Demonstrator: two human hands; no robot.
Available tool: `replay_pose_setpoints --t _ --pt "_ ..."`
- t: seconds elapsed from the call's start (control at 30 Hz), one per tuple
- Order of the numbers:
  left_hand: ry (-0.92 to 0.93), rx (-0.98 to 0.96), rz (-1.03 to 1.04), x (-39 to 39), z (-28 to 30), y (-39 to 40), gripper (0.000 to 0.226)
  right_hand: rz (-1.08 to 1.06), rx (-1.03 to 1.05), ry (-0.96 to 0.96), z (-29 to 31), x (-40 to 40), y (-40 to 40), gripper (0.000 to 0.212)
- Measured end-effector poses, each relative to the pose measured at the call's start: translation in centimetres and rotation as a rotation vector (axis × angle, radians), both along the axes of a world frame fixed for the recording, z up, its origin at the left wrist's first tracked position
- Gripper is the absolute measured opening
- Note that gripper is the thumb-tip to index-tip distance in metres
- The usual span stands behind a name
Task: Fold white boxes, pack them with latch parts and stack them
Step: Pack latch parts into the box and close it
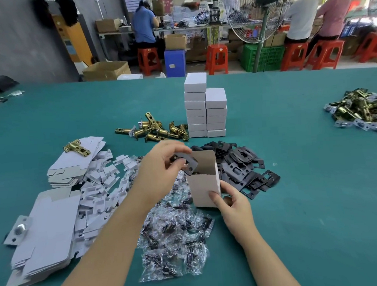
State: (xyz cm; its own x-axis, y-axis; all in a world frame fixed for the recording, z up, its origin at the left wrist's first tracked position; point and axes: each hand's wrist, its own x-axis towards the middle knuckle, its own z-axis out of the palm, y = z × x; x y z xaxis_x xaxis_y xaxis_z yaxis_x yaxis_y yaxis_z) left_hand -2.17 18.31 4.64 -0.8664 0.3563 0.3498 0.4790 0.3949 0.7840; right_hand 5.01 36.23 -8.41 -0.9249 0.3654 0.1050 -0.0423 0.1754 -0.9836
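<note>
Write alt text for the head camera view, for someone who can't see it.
A person's left hand lowers a dark plate into an open white box steadied by the right hand on a green table. Around it lie flat box blanks, bagged screws, black plates, brass latches and stacked closed boxes.

My forearms are bare, no sleeves in sight; my left hand (pixel 162 164) and right hand (pixel 232 204) wear nothing.

Worktop (pixel 294 181) is matt teal cloth, kinda felt-like. White boxes (pixel 205 111) are smooth matt cardboard, latches (pixel 156 131) shiny brass-coloured metal, plates (pixel 243 166) matt dark metal, screw packets (pixel 177 237) glossy crinkly clear plastic.
</note>
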Motion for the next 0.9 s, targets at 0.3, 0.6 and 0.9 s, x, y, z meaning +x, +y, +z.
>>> replay_pose_setpoints --t 0.3,0.6,0.9 --pt "0.249 -0.231 -0.074 -1.2 0.8 2.2 0.013 0.032 -0.017 0.011 -0.3 0.0 0.1 0.03" --pt "0.111 -0.574 -0.077 -1.9 0.6 2.9 0.017 0.031 0.027 0.011 -0.6 -0.1 0.4 0.028" --pt "-0.197 -0.681 -0.304 -2.3 -0.5 4.6 0.017 0.028 0.016 0.011 -0.7 -0.2 0.4 0.033"
